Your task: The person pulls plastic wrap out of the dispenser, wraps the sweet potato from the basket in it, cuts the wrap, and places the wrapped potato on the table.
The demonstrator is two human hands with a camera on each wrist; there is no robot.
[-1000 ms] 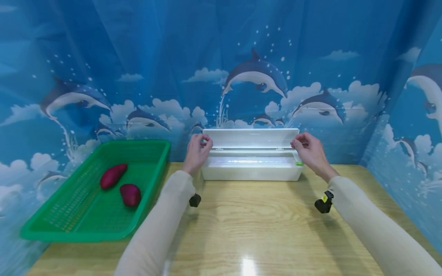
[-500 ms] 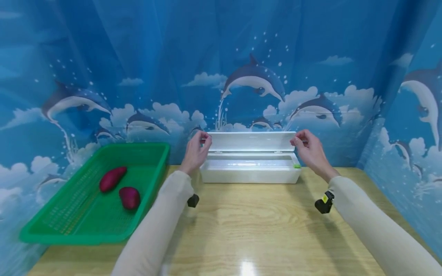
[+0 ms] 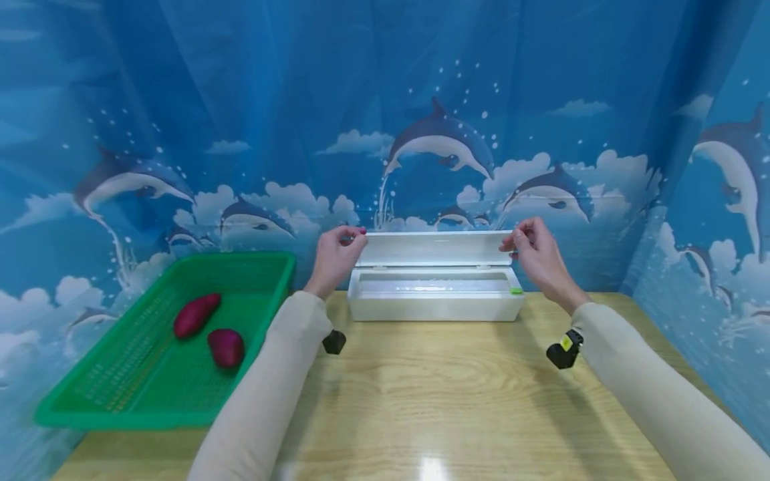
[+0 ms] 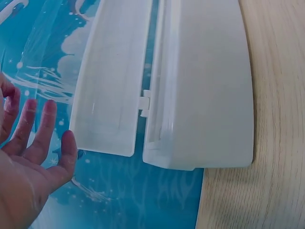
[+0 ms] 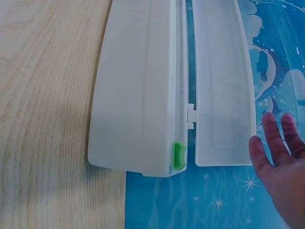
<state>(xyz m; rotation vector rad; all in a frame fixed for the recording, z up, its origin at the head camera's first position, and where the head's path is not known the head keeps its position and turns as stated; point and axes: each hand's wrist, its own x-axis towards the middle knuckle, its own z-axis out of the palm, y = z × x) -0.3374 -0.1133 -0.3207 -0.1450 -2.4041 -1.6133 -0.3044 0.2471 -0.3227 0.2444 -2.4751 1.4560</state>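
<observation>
A long white cling film dispenser [image 3: 436, 307] stands at the back of the table, its hinged lid [image 3: 439, 248] raised and leaning back. Inside the trough lies something shiny and translucent. A green slider [image 5: 178, 155] sits at its right end. My left hand [image 3: 335, 259] is at the lid's upper left corner; in the left wrist view its fingers [image 4: 45, 126] are spread and loosely bent, the little fingertip right by the lid's edge. At the opposite corner my right hand [image 3: 539, 257] has relaxed fingers, one fingertip close to the lid's edge in the right wrist view.
To the left is a green plastic basket [image 3: 135, 419] holding two purple sweet potatoes [image 3: 196, 315]. A blue dolphin-print curtain [image 3: 271, 100] hangs right behind the dispenser. The wooden table [image 3: 433, 394] spans the front.
My left hand has shifted slightly left, outward from the lid's corner. The right hand's fingers have loosened and spread. The lid stays raised, and the whole head view has shifted slightly.
</observation>
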